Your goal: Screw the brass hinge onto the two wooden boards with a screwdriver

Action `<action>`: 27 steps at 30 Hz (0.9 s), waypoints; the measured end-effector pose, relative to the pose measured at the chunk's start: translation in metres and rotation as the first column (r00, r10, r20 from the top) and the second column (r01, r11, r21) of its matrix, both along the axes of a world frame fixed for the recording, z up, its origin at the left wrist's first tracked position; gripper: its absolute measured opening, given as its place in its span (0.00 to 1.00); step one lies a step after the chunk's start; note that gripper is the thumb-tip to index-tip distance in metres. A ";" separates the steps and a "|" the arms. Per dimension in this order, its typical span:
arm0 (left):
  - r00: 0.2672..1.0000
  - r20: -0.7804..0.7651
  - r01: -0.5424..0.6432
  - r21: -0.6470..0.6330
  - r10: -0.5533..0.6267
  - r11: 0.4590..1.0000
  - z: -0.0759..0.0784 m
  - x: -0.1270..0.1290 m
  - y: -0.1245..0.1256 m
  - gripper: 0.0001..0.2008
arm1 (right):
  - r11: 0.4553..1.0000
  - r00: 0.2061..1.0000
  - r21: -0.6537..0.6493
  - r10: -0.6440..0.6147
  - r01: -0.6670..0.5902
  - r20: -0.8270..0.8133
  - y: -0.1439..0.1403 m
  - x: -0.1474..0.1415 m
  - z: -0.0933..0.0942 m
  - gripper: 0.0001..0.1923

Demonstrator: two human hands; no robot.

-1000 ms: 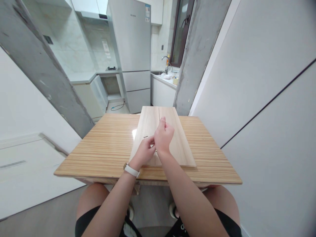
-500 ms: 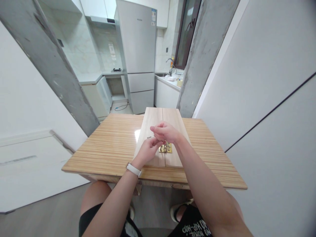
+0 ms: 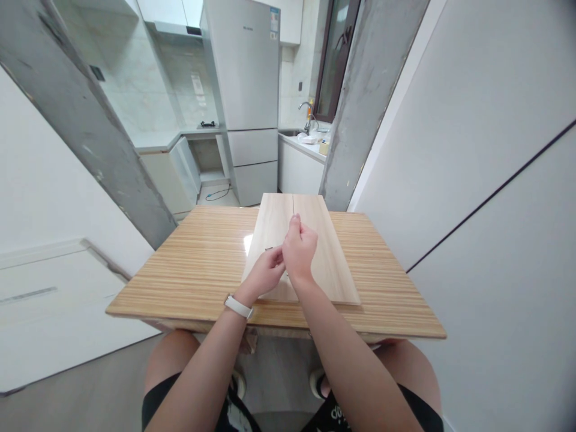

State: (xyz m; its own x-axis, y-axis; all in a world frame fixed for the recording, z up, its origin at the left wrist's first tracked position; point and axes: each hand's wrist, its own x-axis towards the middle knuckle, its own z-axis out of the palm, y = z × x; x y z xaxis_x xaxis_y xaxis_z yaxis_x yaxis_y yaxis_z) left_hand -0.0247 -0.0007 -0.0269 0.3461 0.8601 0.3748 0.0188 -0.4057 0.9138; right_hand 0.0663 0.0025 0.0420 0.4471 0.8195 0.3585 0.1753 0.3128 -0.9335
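Both hands were over the pair of pale wooden boards [image 3: 324, 252] that lay side by side, long edges meeting in a seam, on the striped wooden worktop [image 3: 189, 264]. The boards lay directly beneath the hands and ran on beyond them toward the far edge of the worktop; the near ends of the boards were just behind the wrists.

The right hand [image 3: 298, 250] was closed into a loose fist with the fingertips pinched together at the top, above the seam. What it pinched was too small to make out. The left hand [image 3: 266, 273] lay just beside it, touching or nearly touching it, fingers curled down against the left board. Whether it gripped anything could not be told, as the right hand hid the spot between them. A small dark mark or part [image 3: 269, 248] showed on the left board, just beyond the left fingers; its nature could not be told.

A white wristband [image 3: 238, 306] sat on the left wrist, over the near edge of the worktop. The person's knees showed below that edge.

Well beyond the hands stood a tall pale refrigerator [image 3: 247, 90], with a sink tap [image 3: 306, 114] on a counter to its right. A grey concrete pillar [image 3: 364, 108] rose beyond the hands on the right side.
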 end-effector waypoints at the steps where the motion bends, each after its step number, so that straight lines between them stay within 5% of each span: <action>1: 1.000 0.008 -0.025 0.012 0.025 1.000 -0.001 0.000 -0.002 0.14 | 1.000 1.000 0.004 0.001 0.000 -0.009 -0.001 0.000 -0.001 0.30; 3: 0.997 0.014 -0.074 0.022 0.073 0.997 -0.002 0.001 -0.005 0.13 | 0.996 0.995 0.000 0.094 -0.094 -0.037 -0.001 0.005 0.000 0.31; 5: 0.994 0.019 -0.108 0.006 0.108 0.994 -0.002 0.002 -0.008 0.11 | 0.938 0.938 -0.017 0.345 -0.346 -0.048 0.004 0.017 0.002 0.31; 6: 0.993 0.022 -0.115 -0.005 0.115 0.993 -0.002 0.002 -0.008 0.10 | 0.865 0.865 -0.032 0.499 -0.501 -0.044 0.007 0.026 0.004 0.30; 8: 0.993 0.021 -0.116 -0.024 0.117 0.993 -0.001 0.003 -0.009 0.12 | 0.636 0.640 -0.075 0.767 -0.768 -0.047 0.016 0.043 0.010 0.28; 11: 0.992 -0.008 -0.122 -0.031 0.122 0.992 0.001 0.004 -0.008 0.15 | 0.333 0.348 -0.174 0.935 -0.927 -0.063 0.027 0.060 0.019 0.30; 13: 0.993 -0.015 -0.117 -0.037 0.116 0.992 0.002 0.005 -0.007 0.16 | 0.218 0.242 -0.220 0.967 -0.951 -0.084 0.032 0.062 0.022 0.33; 14: 0.994 -0.007 -0.107 -0.041 0.107 0.993 0.003 0.005 -0.007 0.16 | 0.205 0.233 -0.223 0.967 -0.953 -0.102 0.033 0.060 0.023 0.34; 17: 0.998 0.025 -0.060 -0.062 0.061 0.996 0.006 0.005 -0.006 0.16 | 0.330 0.359 -0.174 0.918 -0.928 -0.169 0.031 0.050 0.018 0.35; 21: 0.998 0.056 0.009 -0.092 -0.004 0.996 0.011 0.003 -0.002 0.16 | 0.654 0.659 -0.099 0.730 -0.750 -0.180 0.023 0.035 0.006 0.35; 24: 0.996 0.056 0.073 -0.109 -0.067 0.991 0.011 0.000 0.003 0.16 | 0.910 0.905 -0.047 0.404 -0.413 -0.131 0.015 0.022 -0.001 0.33; 27: 0.996 0.021 0.093 -0.099 -0.091 0.991 0.007 -0.001 0.005 0.15 | 1.000 0.995 -0.020 0.021 -0.023 -0.102 0.007 0.008 -0.005 0.32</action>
State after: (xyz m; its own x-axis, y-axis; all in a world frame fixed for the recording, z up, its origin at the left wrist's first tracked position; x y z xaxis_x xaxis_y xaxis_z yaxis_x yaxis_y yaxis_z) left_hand -0.0255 0.0042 -0.0201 0.4197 0.8584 0.2948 -0.0298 -0.3116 0.9497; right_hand 0.0747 0.0095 0.0371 0.4626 0.8361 0.2947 0.0720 0.2959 -0.9525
